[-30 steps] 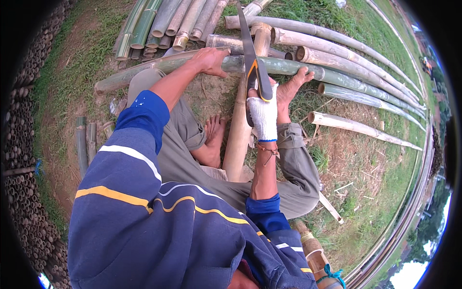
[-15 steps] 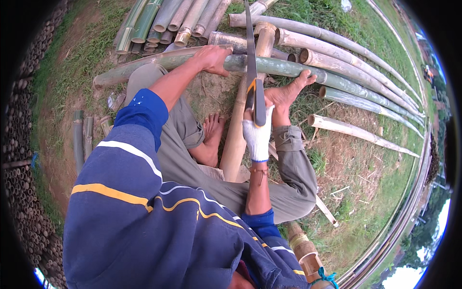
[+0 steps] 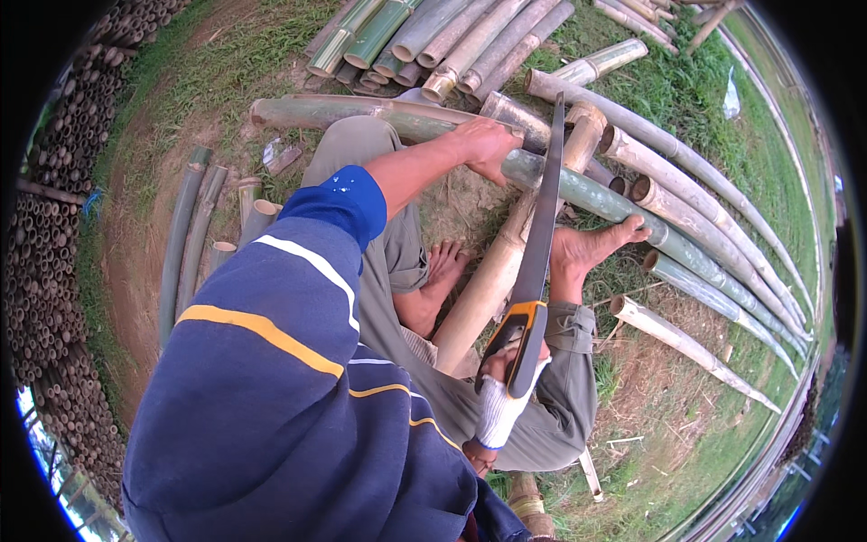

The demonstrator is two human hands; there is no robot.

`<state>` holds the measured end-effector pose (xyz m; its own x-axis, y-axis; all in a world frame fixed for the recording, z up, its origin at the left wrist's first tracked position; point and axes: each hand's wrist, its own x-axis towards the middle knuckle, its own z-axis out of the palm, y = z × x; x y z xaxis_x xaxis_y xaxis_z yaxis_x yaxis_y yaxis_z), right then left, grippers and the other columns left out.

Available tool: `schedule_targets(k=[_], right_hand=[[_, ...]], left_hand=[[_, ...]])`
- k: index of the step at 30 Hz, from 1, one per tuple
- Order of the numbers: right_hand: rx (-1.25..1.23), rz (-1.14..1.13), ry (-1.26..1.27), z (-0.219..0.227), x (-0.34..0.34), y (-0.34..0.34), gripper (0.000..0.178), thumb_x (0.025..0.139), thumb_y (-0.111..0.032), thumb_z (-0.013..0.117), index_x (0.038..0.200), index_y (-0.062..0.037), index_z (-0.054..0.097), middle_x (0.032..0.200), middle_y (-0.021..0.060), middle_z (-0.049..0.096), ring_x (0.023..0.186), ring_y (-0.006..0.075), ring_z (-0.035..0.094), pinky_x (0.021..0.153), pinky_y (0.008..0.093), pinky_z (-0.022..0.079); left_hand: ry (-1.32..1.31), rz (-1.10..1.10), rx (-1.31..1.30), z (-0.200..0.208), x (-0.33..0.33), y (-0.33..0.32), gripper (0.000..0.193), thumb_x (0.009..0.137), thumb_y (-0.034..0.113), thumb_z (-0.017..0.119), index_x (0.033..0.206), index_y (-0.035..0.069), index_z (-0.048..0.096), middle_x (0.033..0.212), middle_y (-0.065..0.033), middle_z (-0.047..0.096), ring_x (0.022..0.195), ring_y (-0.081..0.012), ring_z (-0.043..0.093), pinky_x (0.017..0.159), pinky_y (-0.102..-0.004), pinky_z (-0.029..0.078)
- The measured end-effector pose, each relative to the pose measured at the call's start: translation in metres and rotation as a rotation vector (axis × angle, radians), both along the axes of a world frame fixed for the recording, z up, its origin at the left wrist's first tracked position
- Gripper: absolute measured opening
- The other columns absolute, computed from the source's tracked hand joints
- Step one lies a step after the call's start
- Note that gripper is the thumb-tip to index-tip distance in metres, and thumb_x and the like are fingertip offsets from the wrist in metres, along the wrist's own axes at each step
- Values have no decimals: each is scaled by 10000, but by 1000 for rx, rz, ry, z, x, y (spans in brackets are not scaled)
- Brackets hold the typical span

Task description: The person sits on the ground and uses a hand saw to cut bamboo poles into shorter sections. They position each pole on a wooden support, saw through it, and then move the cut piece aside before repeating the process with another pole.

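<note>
My left hand [image 3: 488, 144] is wrapped round a green bamboo pole [image 3: 591, 196], which lies across a pale bamboo post [image 3: 492, 282]. In my right hand [image 3: 506, 384], which wears a white knit glove, is the black and orange handle of a handsaw [image 3: 544, 212]. Its long blade points away from me and crosses over the green pole just right of my left hand. Whether the teeth touch the pole, I cannot tell. My bare right foot [image 3: 582, 253] presses on the pole to the right of the blade.
Several cut bamboo poles [image 3: 691, 163] fan out at the right. Another pile of bamboo [image 3: 452, 41] lies at the far side. Short bamboo pieces [image 3: 194, 235] stand on the left, near a large stack of bamboo ends [image 3: 54, 280]. Grass and bare soil surround me.
My right hand has drawn the saw back toward my body, so more of the blade now lies this side of the pole. My left hand keeps its hold. The whole view has shifted.
</note>
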<state>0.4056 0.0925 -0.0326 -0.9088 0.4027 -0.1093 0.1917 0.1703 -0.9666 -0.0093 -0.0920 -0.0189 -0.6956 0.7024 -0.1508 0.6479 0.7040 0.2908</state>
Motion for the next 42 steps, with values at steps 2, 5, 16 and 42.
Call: schedule_targets(k=[2, 5, 16, 42], right_hand=[[-55, 84, 90, 6, -129, -16, 506, 962, 61, 648, 1436, -21, 491, 929, 21, 570, 728, 123, 603, 623, 267, 525], [194, 62, 172, 28, -224, -12, 395, 1019, 1, 655, 1390, -19, 522, 944, 46, 632, 730, 113, 595, 648, 269, 505], [160, -63, 12, 11, 61, -15, 584, 1063, -396, 638, 1441, 37, 532, 1267, 161, 606, 1135, 268, 640, 1023, 432, 494], [131, 60, 175, 41, -210, -17, 676, 919, 5, 699, 1548, -32, 454, 1016, 73, 626, 832, 192, 595, 831, 344, 548]], left_hand=[[15, 111, -7, -3, 8, -40, 802, 705, 533, 906, 1294, 23, 714, 1041, -266, 806, 1016, -447, 785, 929, -525, 620], [32, 18, 49, 0, -6, 1, 802, 702, 536, 909, 1288, 22, 718, 1053, -261, 807, 1021, -445, 786, 921, -522, 621], [21, -11, 7, -12, -3, 13, 811, 705, 528, 913, 1278, -11, 713, 1058, -285, 800, 1031, -447, 782, 942, -524, 621], [2, 17, 72, 1, -15, 1, 794, 716, 501, 876, 1323, 15, 713, 1101, -307, 790, 1064, -470, 766, 984, -546, 602]])
